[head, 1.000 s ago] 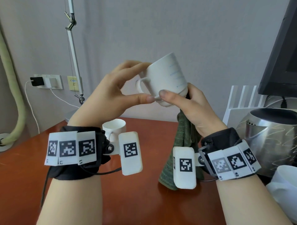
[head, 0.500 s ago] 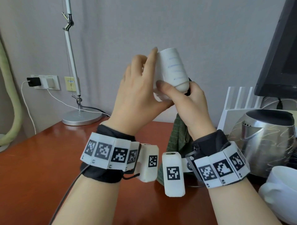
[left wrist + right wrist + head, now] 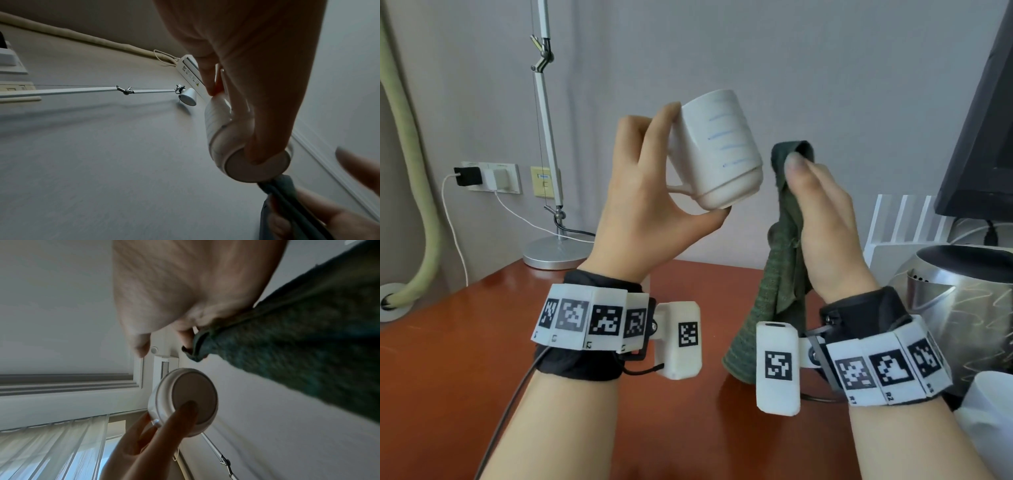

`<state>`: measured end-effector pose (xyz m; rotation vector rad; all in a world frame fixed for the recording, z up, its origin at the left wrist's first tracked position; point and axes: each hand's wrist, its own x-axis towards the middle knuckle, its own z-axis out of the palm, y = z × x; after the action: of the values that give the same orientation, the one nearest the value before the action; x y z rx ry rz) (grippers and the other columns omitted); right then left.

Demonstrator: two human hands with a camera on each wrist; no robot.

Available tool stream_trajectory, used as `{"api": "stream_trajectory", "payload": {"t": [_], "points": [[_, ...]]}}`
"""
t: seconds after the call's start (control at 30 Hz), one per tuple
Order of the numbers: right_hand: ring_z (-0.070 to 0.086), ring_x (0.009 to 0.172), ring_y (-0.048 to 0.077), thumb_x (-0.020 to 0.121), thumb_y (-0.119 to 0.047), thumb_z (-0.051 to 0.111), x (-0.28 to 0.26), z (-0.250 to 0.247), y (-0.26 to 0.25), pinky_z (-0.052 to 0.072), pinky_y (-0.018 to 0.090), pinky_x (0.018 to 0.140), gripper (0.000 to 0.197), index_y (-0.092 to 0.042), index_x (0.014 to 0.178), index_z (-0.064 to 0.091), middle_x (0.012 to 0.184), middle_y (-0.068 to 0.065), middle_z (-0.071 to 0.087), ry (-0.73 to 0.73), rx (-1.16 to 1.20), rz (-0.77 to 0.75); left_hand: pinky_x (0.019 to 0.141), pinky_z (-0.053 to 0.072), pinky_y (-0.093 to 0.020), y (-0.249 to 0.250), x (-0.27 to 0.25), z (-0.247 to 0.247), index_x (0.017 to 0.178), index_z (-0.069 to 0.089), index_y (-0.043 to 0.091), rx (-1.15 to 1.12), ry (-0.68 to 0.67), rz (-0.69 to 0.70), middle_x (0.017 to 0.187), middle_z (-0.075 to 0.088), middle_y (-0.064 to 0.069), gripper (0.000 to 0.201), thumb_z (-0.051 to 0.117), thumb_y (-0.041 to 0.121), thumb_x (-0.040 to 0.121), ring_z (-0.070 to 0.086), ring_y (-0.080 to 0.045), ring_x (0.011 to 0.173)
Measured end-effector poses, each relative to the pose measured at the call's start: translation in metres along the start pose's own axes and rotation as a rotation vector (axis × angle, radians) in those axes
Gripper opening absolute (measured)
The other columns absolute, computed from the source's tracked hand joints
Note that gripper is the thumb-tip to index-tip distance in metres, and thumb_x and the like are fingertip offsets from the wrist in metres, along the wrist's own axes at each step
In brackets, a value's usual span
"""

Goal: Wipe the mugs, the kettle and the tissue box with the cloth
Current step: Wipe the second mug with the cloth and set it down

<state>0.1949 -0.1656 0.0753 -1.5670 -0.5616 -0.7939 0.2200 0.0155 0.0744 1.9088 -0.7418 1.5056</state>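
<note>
My left hand (image 3: 654, 192) grips a white mug (image 3: 719, 150) with blue dashes, held up in the air and tilted, thumb on its base and fingers at its top. The mug's base (image 3: 193, 400) faces the right wrist camera, and the mug (image 3: 236, 146) shows under my thumb in the left wrist view. My right hand (image 3: 822, 219) holds a dark green cloth (image 3: 780, 274) just right of the mug, apart from it; the cloth hangs down to the table. A steel kettle (image 3: 969, 301) stands at the right. Another white mug (image 3: 989, 418) sits at the lower right edge.
The red-brown table (image 3: 448, 359) lies below my arms. A desk lamp base (image 3: 554, 253) stands at the back left by wall sockets (image 3: 493, 178). A dark monitor (image 3: 983, 137) and a white rack (image 3: 907, 222) rise behind the kettle.
My hands have come apart: the right hand drew the cloth away from the mug to the right. The left hand turned the mug so its side with the dashes faces me.
</note>
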Motion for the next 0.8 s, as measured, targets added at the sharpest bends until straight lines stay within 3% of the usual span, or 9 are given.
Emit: {"api": "stream_trajectory", "payload": {"t": [0.03, 0.07, 0.13, 0.23, 0.3, 0.43, 0.53, 0.67, 0.8], "points": [[0.049, 0.083, -0.001, 0.091, -0.042, 0.054, 0.0, -0.001, 0.001, 0.037, 0.019, 0.082, 0.013, -0.039, 0.087, 0.066, 0.089, -0.007, 0.044, 0.043, -0.032, -0.079, 0.094, 0.034, -0.007, -0.001, 0.001, -0.001, 0.136, 0.045, -0.007, 0.003, 0.004, 0.001, 0.113, 0.035, -0.005, 0.09, 0.088, 0.025, 0.064, 0.049, -0.022, 0.105], [0.047, 0.083, -0.007, 0.094, -0.027, 0.053, 0.001, -0.002, 0.002, 0.036, 0.012, 0.081, 0.016, -0.029, 0.101, 0.067, 0.089, -0.009, 0.043, 0.077, -0.102, -0.18, 0.094, 0.034, -0.008, -0.002, 0.001, -0.002, 0.136, 0.045, -0.007, 0.005, 0.01, 0.001, 0.113, 0.035, -0.005, 0.09, 0.088, 0.025, 0.063, 0.049, -0.022, 0.105], [0.049, 0.092, -0.007, 0.096, -0.005, 0.049, 0.004, -0.002, 0.006, 0.038, 0.011, 0.083, 0.029, -0.011, 0.121, 0.062, 0.096, -0.007, 0.044, 0.109, -0.255, -0.402, 0.093, 0.036, -0.009, -0.002, 0.002, -0.004, 0.135, 0.046, -0.007, 0.004, 0.024, -0.004, 0.112, 0.035, -0.006, 0.09, 0.088, 0.026, 0.063, 0.048, -0.021, 0.104], [0.05, 0.1, 0.027, 0.092, 0.005, 0.047, 0.003, 0.002, 0.01, 0.044, 0.042, 0.085, 0.035, -0.013, 0.116, 0.066, 0.105, 0.018, 0.052, 0.122, -0.479, -0.673, 0.089, 0.039, -0.012, 0.0, 0.003, -0.004, 0.134, 0.045, -0.006, -0.004, 0.05, -0.031, 0.111, 0.035, -0.006, 0.09, 0.087, 0.028, 0.062, 0.047, -0.022, 0.105], [0.043, 0.093, 0.03, 0.086, 0.011, 0.049, 0.002, 0.005, 0.007, 0.04, 0.046, 0.078, 0.038, -0.013, 0.107, 0.07, 0.105, 0.022, 0.054, 0.129, -0.625, -0.761, 0.084, 0.042, -0.016, 0.002, 0.005, -0.005, 0.134, 0.046, -0.005, -0.007, 0.062, -0.051, 0.11, 0.035, -0.006, 0.09, 0.085, 0.033, 0.062, 0.048, -0.026, 0.106], [0.038, 0.088, 0.028, 0.078, 0.013, 0.05, -0.003, 0.01, 0.004, 0.036, 0.043, 0.073, 0.048, -0.024, 0.103, 0.068, 0.105, 0.017, 0.058, 0.075, -0.76, -0.838, 0.079, 0.049, -0.033, 0.007, 0.007, -0.009, 0.131, 0.048, -0.005, -0.009, 0.068, -0.041, 0.109, 0.037, -0.008, 0.088, 0.08, 0.042, 0.064, 0.052, -0.029, 0.104], [0.037, 0.089, 0.027, 0.078, 0.009, 0.044, -0.004, 0.013, 0.006, 0.033, 0.041, 0.073, 0.045, -0.019, 0.1, 0.072, 0.106, 0.017, 0.057, 0.087, -0.8, -0.779, 0.075, 0.052, -0.041, 0.01, 0.007, -0.01, 0.13, 0.049, -0.005, 0.017, 0.048, -0.025, 0.108, 0.042, -0.014, 0.086, 0.08, 0.041, 0.064, 0.052, -0.031, 0.102], [0.036, 0.089, 0.027, 0.077, 0.012, 0.044, -0.001, 0.009, 0.009, 0.033, 0.04, 0.074, 0.043, -0.012, 0.097, 0.074, 0.104, 0.022, 0.057, 0.165, -0.794, -0.707, 0.071, 0.051, -0.04, 0.009, 0.006, -0.011, 0.131, 0.048, -0.002, 0.047, 0.024, -0.037, 0.11, 0.043, -0.017, 0.089, 0.084, 0.04, 0.061, 0.05, -0.031, 0.103], [0.037, 0.087, 0.027, 0.073, 0.011, 0.04, -0.004, 0.008, 0.01, 0.036, 0.043, 0.072, 0.046, -0.012, 0.091, 0.075, 0.1, 0.021, 0.057, 0.133, -0.787, -0.707, 0.074, 0.05, -0.039, 0.006, 0.005, -0.012, 0.132, 0.048, 0.0, 0.01, 0.028, -0.067, 0.11, 0.039, -0.008, 0.092, 0.086, 0.04, 0.059, 0.049, -0.029, 0.106]]}}
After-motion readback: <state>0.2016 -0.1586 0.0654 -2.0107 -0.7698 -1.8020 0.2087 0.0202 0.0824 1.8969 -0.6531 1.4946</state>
